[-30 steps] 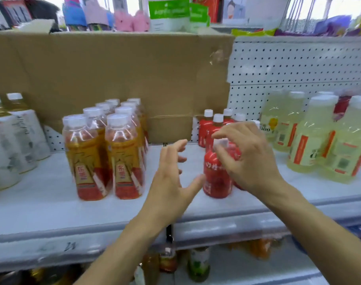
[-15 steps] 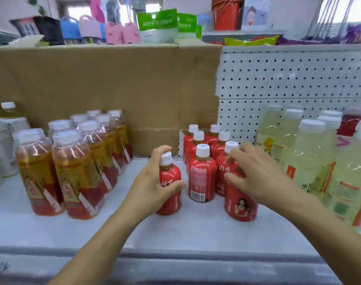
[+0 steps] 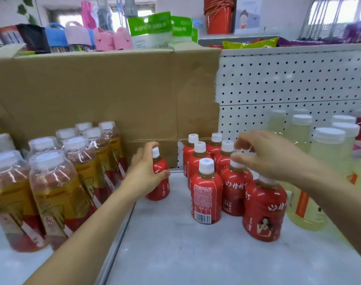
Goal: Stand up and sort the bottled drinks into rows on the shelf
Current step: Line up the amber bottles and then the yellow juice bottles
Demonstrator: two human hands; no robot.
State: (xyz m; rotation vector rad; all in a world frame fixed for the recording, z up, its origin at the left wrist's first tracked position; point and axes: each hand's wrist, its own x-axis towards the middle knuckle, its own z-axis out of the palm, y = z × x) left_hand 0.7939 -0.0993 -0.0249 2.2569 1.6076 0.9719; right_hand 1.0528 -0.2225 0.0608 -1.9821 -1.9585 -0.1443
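A cluster of small red bottles (image 3: 205, 194) with white caps stands upright on the white shelf (image 3: 175, 243), right of centre. My left hand (image 3: 143, 173) grips one more red bottle (image 3: 162, 183) by its body; it stands apart to the left of the cluster, near the cardboard. My right hand (image 3: 268, 155) hovers over the caps at the cluster's right side, fingers spread and loosely bent, the thumb touching one cap. The front right red bottle (image 3: 263, 210) stands free below my wrist.
Larger orange-and-red tea bottles (image 3: 58, 188) stand in rows on the left. Pale yellow bottles (image 3: 327, 161) crowd the right. A big cardboard box (image 3: 105, 95) and a white pegboard (image 3: 288, 83) back the shelf. The shelf front in the middle is bare.
My left hand has carried its red bottle further back and left, away from the cluster. My right hand has let go of the front right bottle and risen over the caps behind it.
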